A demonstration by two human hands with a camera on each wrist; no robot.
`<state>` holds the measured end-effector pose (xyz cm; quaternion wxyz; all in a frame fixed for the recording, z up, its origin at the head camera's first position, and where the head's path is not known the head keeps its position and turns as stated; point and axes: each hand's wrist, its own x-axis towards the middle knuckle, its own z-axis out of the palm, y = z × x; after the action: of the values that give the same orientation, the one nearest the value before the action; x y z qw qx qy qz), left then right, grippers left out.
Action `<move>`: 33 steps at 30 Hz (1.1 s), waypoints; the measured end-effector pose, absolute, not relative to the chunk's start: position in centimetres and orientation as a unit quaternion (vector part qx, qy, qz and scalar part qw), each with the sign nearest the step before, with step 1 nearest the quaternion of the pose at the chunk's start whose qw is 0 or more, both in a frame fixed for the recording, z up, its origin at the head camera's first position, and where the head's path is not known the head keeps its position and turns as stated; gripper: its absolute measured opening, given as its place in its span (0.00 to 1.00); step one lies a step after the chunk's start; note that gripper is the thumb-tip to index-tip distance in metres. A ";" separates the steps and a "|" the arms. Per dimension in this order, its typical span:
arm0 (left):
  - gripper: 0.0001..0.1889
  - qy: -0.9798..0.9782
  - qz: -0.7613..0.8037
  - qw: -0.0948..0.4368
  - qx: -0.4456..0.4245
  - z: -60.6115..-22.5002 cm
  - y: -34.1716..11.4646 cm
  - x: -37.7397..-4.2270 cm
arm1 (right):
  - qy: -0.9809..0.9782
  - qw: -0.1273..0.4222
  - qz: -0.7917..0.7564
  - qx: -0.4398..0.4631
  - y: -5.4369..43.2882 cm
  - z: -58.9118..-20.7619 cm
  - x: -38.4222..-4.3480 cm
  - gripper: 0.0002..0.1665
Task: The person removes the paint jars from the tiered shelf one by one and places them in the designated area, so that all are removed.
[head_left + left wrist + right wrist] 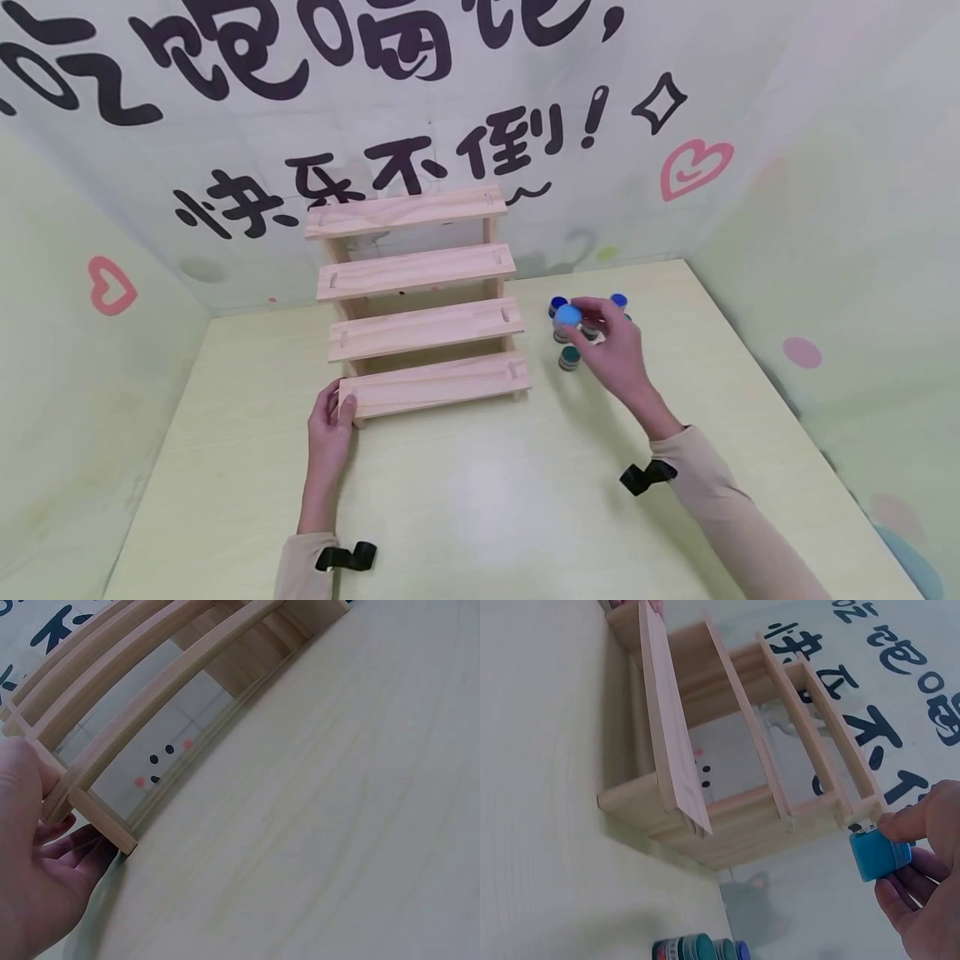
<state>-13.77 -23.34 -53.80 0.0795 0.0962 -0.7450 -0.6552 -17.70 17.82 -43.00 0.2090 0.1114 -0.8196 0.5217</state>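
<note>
A four-tier stepped rack of pale wood (435, 387) stands on the table at centre-left. At the left end of its lowest shelf, my left hand (330, 425) grips the board; in the left wrist view the thumb lies over the end of the rack (161, 694) with fingers beneath. To the right of the rack, my right hand (618, 350) pinches a small jar with a light blue lid (567, 316), held above other jars. The right wrist view shows this jar (877, 853) between thumb and fingers, tilted and apart from the rack.
Several small jars stand right of the rack, among them a dark green-lidded jar (569, 357) in front and a dark blue-lidded jar (558, 303) behind. Printed walls (825, 208) enclose the table (480, 508) at the back and sides.
</note>
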 end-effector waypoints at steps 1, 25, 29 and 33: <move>0.27 -0.744 -0.656 0.081 0.096 -53.8 -23.3 -13.8 | -0.822 0.212 0.519 0.103 18.4 -43.0 -17.7 0.24; 0.27 -0.754 -0.644 0.076 0.105 -54.0 -23.4 -13.7 | -0.860 0.187 0.472 -0.053 26.8 -47.8 -18.0 0.25; 0.27 -0.753 -0.645 0.073 0.104 -54.0 -23.4 -13.7 | -0.861 0.159 0.479 -0.069 27.3 -49.1 -18.0 0.27; 0.27 -0.752 -0.646 0.076 0.105 -54.1 -23.3 -13.7 | -0.862 0.140 0.481 -0.081 27.7 -50.1 -18.1 0.28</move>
<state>-13.71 -23.34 -54.15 0.0759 0.1048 -0.7520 -0.6464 -18.08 27.69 -50.07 0.1402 -0.0806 -0.8617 0.4809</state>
